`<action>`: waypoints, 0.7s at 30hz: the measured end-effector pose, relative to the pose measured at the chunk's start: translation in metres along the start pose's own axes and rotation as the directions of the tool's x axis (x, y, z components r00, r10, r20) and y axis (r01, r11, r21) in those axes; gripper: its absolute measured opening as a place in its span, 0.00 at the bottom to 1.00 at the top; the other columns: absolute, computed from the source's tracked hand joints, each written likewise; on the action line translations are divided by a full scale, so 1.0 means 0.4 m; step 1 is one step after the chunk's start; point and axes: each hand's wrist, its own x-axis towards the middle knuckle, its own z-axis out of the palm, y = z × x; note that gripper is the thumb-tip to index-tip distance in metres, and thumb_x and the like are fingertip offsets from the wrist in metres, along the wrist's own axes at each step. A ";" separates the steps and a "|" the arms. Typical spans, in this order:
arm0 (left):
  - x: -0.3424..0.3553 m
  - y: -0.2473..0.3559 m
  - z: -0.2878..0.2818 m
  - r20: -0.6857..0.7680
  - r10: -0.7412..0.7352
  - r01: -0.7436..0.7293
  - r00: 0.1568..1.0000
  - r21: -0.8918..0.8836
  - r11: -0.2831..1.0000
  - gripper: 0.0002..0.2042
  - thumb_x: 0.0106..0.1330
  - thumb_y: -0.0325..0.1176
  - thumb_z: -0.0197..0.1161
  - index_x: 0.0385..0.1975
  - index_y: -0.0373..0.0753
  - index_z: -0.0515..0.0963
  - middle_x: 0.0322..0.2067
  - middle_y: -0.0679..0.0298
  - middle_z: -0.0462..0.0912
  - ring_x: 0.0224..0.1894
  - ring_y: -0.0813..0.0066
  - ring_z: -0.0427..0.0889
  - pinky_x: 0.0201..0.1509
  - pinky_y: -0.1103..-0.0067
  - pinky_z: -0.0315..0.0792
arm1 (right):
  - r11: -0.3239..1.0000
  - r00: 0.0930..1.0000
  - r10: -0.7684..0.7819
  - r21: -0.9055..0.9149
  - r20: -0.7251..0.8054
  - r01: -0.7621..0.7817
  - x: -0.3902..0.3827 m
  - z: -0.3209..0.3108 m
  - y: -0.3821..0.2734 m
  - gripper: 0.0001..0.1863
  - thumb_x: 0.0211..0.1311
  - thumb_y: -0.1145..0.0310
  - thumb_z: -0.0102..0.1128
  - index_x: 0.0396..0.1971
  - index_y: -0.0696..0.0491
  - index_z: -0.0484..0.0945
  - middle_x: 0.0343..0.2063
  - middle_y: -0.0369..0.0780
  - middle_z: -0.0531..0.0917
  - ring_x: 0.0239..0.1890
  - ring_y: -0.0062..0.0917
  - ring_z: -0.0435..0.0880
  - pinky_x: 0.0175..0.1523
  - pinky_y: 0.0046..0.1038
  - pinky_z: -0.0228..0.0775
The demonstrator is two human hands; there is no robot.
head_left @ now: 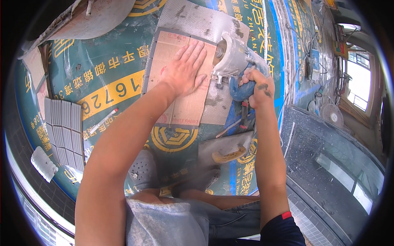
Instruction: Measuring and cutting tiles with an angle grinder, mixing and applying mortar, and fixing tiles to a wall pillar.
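**Hand flat on cardboard, grinder gripped at its edge**

Head view: The left hand (185, 67) lies palm down, fingers spread and straight, on a sheet of brown cardboard (180, 102) just above the centre of the picture. The cardboard rests on a grey tile (193, 20) whose speckled surface shows beyond it toward 12 o'clock. At 3 o'clock of that hand, just beside its fingertips, sits a grey angle grinder (232, 55); its disc end meets the right edge of the cardboard. The right hand (256, 84) is wrapped tightly around the grinder's blue handle, fingers curled closed on it, with dark smudges on the back of the hand.

Toward 6 o'clock from the grinder, a trowel with a yellow handle (225, 152) lies on the printed green floor covering (106, 61). At 9 o'clock, well apart from the hands, a stack of small grey ribbed tiles (63, 131) lies in rows, and a marker pen (103, 120) lies between them and the cardboard. At 7 o'clock, near the rim, is a loose grey tile piece (43, 163). Grey perforated clogs (143, 170) show near 6 o'clock, above the person's knees.
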 end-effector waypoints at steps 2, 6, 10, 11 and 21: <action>0.000 0.001 0.000 0.000 -0.001 0.001 1.000 0.001 1.000 0.37 0.77 0.55 0.38 0.77 0.33 0.51 0.78 0.50 0.48 0.81 0.57 0.44 0.83 0.64 0.37 | 1.000 1.000 -0.006 0.011 0.012 0.006 0.000 -0.004 0.004 0.05 0.52 0.79 0.55 0.30 0.62 0.76 0.24 0.41 0.77 0.25 0.27 0.75 0.34 0.31 0.72; 0.001 0.001 -0.001 0.010 -0.004 0.004 1.000 0.014 1.000 0.37 0.77 0.54 0.38 0.77 0.33 0.50 0.78 0.50 0.48 0.81 0.57 0.44 0.83 0.64 0.37 | 1.000 0.999 -0.015 0.001 0.030 0.015 -0.006 0.000 0.000 0.05 0.52 0.80 0.55 0.30 0.62 0.76 0.24 0.41 0.77 0.25 0.26 0.75 0.34 0.31 0.72; 0.002 0.001 -0.003 0.019 -0.004 0.003 1.000 0.022 1.000 0.36 0.78 0.54 0.37 0.77 0.33 0.50 0.78 0.51 0.47 0.81 0.57 0.43 0.83 0.64 0.38 | 1.000 1.000 -0.015 -0.014 0.003 0.015 -0.011 0.002 -0.001 0.05 0.52 0.80 0.55 0.30 0.62 0.76 0.26 0.41 0.77 0.25 0.26 0.75 0.35 0.31 0.72; 0.002 0.000 -0.003 0.017 -0.010 0.009 1.000 0.023 1.000 0.36 0.78 0.54 0.37 0.77 0.33 0.50 0.78 0.51 0.47 0.81 0.57 0.43 0.83 0.64 0.38 | 1.000 1.000 -0.027 -0.011 0.006 0.027 -0.011 0.003 -0.002 0.06 0.52 0.80 0.55 0.31 0.62 0.75 0.26 0.41 0.77 0.25 0.26 0.75 0.35 0.32 0.72; -0.001 -0.001 0.000 0.008 -0.009 0.009 1.000 -0.025 1.000 0.36 0.77 0.54 0.38 0.76 0.32 0.51 0.79 0.51 0.46 0.81 0.56 0.42 0.83 0.64 0.37 | 0.998 1.000 -0.020 -0.054 0.009 0.020 -0.023 -0.003 0.003 0.05 0.52 0.79 0.55 0.30 0.62 0.75 0.27 0.41 0.77 0.26 0.26 0.75 0.35 0.32 0.72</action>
